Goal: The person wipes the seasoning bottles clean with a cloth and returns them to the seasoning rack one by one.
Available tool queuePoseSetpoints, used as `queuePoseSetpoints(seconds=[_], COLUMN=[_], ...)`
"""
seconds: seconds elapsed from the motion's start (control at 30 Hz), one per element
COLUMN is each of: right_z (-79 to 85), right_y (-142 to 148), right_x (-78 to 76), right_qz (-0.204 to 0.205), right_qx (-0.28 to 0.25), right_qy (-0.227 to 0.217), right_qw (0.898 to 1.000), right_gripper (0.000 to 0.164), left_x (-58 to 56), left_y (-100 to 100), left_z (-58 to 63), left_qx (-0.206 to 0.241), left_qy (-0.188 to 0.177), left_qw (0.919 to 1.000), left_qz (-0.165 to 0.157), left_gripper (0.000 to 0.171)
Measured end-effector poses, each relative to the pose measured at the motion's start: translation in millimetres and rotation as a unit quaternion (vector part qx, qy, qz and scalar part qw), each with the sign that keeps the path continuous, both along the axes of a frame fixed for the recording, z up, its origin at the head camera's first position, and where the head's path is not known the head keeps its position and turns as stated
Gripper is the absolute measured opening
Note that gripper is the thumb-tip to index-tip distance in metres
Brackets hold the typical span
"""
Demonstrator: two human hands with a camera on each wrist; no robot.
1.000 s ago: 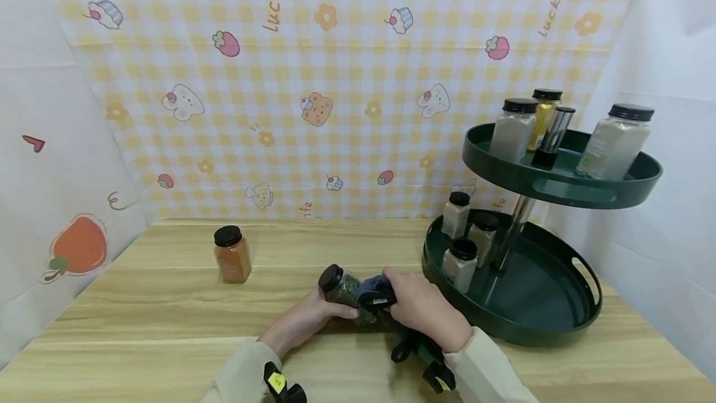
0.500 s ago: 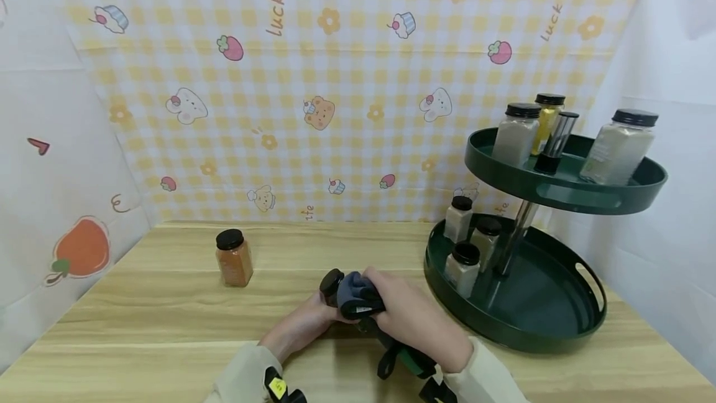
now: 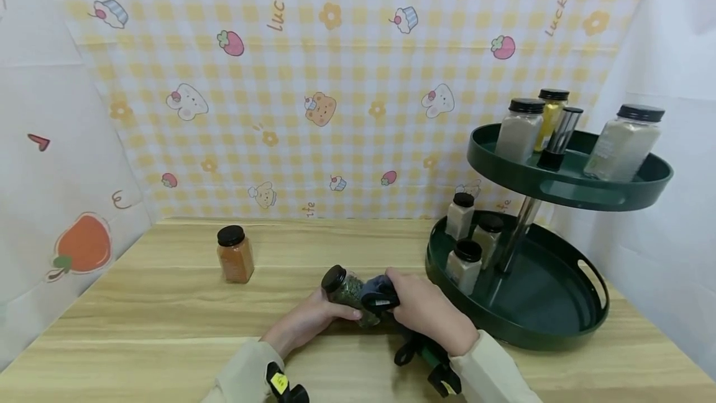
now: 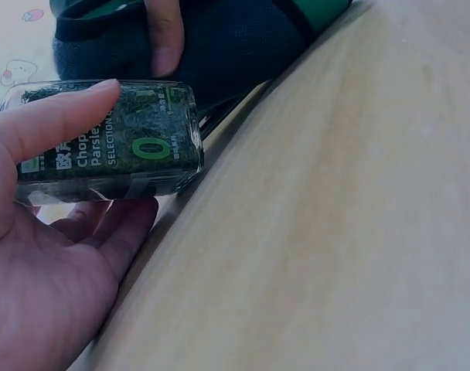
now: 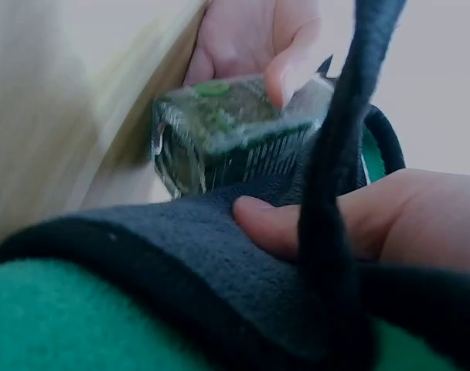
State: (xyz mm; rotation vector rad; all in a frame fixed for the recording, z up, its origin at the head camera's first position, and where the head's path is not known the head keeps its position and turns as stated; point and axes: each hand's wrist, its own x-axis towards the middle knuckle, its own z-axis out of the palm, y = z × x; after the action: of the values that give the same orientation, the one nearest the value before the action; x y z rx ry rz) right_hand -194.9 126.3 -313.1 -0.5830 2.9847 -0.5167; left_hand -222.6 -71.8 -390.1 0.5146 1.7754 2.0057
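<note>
There it was on my feed: the parsley jar (image 3: 348, 291), at the near middle of the scene over the table (image 3: 140, 322), tilted, its black cap (image 3: 334, 278) to the far left and its base to the near right. The left hand (image 3: 313, 316) had it, thumb laid over the label and fingers beneath. And the right hand (image 3: 423, 310)? It gripped a bunched dark cloth (image 3: 380, 294), thumb pressed into the fabric at the jar's right; whether the cloth truly touched the glass, I couldn't tell.

I judged the jar light, since dried flakes weigh little, but stiff and probably slippery, clear walls looking like smooth glass that a drop might crack. The flat sides and squared corners, I reckoned, gave the best hold: thumb on one face, fingers opposite, just below the shoulder. I wouldn't have trusted the cap alone. The cloth, by contrast, looked soft and floppy, best gathered into a thick fold, loose ends well tucked.
</note>
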Motion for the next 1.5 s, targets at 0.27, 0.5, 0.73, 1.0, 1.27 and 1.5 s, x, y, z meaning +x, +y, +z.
queuePoseSetpoints(seconds=[0.27, 0.5, 0.73, 1.0, 1.27, 1.5], right_z=[7.5, 8.0, 2.4, 3.2, 10.6, 6.4], right_y=[-8.9, -7.9, 0.0, -4.9, -11.3, -3.1], right_x=[10.4, 9.1, 2.0, 5.9, 11.7, 6.7], right_qz=[0.079, 0.076, 0.022, 0.044, 0.084, 0.036], right_qx=[-0.04, -0.061, -0.032, -0.024, -0.07, -0.04], right_qy=[0.078, 0.06, 0.011, 0.055, 0.071, 0.019], right_qw=[0.993, 0.993, 0.999, 0.997, 0.991, 0.998], right_gripper=[0.038, 0.035, 0.03, 0.035, 0.041, 0.031], left_x=[0.9, -0.4, -2.1, -2.0, -2.7, 0.6], left_y=[-2.1, -2.2, -0.9, -0.7, -0.8, 0.2], left_z=[3.9, 3.7, 1.9, 3.3, 4.4, 3.6], left_qx=[-0.001, -0.009, -0.004, 0.002, -0.011, 0.003], left_qy=[-0.01, -0.008, -0.005, -0.007, 0.0, -0.013], left_qw=[0.9999, 0.9998, 0.9999, 0.9999, 0.9999, 0.9999], left_qz=[-0.009, -0.013, -0.009, -0.012, -0.007, 0.001], left_gripper=[0.047, 0.051, 0.038, 0.037, 0.056, 0.061])
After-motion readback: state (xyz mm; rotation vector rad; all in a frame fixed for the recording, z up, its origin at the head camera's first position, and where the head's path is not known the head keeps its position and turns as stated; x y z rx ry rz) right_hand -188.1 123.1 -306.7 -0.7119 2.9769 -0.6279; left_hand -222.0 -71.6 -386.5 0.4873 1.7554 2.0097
